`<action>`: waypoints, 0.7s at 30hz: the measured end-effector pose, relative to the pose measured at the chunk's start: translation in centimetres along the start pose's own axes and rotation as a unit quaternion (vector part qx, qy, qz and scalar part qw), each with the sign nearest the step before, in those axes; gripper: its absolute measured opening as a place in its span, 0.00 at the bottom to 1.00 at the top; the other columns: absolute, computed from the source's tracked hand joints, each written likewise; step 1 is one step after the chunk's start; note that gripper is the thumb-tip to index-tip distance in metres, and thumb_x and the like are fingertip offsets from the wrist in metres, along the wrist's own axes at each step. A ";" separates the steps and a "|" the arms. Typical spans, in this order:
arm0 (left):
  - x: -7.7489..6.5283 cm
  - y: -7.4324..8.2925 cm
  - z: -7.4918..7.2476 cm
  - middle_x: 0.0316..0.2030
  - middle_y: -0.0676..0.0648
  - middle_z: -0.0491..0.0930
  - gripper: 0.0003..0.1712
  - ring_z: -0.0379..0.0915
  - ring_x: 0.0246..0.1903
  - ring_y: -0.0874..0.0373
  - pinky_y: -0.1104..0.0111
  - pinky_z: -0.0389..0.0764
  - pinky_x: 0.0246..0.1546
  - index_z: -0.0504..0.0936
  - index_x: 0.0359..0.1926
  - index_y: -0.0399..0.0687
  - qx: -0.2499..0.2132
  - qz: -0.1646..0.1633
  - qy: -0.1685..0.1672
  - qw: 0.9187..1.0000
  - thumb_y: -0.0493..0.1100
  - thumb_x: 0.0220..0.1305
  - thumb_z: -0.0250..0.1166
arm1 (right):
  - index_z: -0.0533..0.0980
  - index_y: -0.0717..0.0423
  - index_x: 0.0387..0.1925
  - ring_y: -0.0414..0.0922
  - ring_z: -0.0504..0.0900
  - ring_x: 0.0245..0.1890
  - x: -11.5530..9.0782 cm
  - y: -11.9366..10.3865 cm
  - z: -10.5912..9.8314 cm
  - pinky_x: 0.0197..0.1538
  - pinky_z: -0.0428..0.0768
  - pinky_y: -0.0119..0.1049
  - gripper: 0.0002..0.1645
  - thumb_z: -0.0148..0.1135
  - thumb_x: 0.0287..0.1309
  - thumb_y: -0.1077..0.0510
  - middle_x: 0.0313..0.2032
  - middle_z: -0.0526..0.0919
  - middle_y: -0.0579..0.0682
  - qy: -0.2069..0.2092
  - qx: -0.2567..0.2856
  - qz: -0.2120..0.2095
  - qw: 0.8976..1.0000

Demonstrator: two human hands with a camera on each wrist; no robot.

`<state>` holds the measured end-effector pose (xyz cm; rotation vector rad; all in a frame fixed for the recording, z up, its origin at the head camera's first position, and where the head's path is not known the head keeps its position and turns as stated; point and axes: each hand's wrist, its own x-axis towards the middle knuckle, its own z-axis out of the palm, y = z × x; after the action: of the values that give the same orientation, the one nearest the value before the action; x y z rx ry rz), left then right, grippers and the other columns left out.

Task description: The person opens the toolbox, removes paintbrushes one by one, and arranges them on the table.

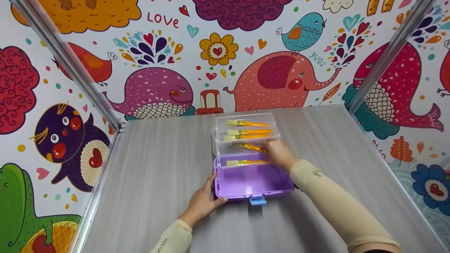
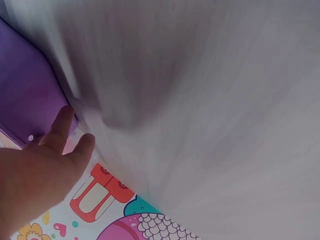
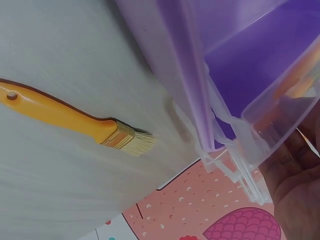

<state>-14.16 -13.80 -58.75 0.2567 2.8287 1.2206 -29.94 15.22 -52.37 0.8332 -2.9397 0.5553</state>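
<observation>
A purple box stands with its clear tiered trays raised behind it. Several flat paintbrushes with orange handles lie in the trays, one of them a front paintbrush. My right hand reaches over the trays and pinches the handle end of a paintbrush in a middle tier; in the right wrist view its fingers are partly behind clear plastic. My left hand rests against the box's left side, thumb at the front corner, fingers extended along the wall in the left wrist view.
Another paintbrush lies on the grey table in the right wrist view. A blue latch hangs from the box's front. Patterned walls and metal posts border the table.
</observation>
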 end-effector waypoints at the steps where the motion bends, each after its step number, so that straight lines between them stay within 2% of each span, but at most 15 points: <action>1: 0.0 0.0 0.0 0.62 0.28 0.71 0.58 0.73 0.56 0.30 0.41 0.72 0.55 0.54 0.77 0.42 0.001 0.000 -0.001 1.000 0.59 0.55 0.74 | 0.84 0.60 0.39 0.52 0.83 0.36 0.0 0.0 0.0 0.46 0.81 0.49 0.07 0.66 0.59 0.69 0.36 0.85 0.53 -0.001 0.001 -0.001 1.000; 11: -0.1 0.3 -0.1 0.61 0.27 0.71 0.58 0.73 0.54 0.29 0.40 0.72 0.54 0.55 0.76 0.43 0.004 0.005 0.005 1.000 0.58 0.54 0.75 | 0.84 0.58 0.41 0.53 0.83 0.36 0.1 0.1 0.0 0.46 0.81 0.51 0.09 0.63 0.61 0.70 0.36 0.85 0.53 0.008 -0.018 -0.026 0.999; 18: -0.1 0.3 -0.2 0.61 0.27 0.71 0.58 0.73 0.54 0.29 0.40 0.72 0.55 0.55 0.76 0.42 0.003 0.005 0.007 1.000 0.58 0.53 0.75 | 0.84 0.54 0.48 0.51 0.84 0.42 0.2 0.0 -0.2 0.51 0.81 0.49 0.12 0.64 0.64 0.64 0.42 0.85 0.51 -0.021 -0.028 -0.009 0.999; 21: -0.2 0.3 -0.2 0.61 0.27 0.72 0.58 0.73 0.54 0.29 0.40 0.72 0.54 0.55 0.76 0.41 0.003 0.006 0.006 1.000 0.59 0.54 0.75 | 0.85 0.54 0.48 0.51 0.84 0.42 0.3 0.0 -0.3 0.51 0.81 0.49 0.12 0.66 0.63 0.62 0.43 0.86 0.51 -0.025 -0.038 -0.021 0.999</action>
<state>-14.00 -13.80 -58.43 0.2672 2.8456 1.2188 -30.17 15.17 -52.08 0.9123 -2.9584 0.4230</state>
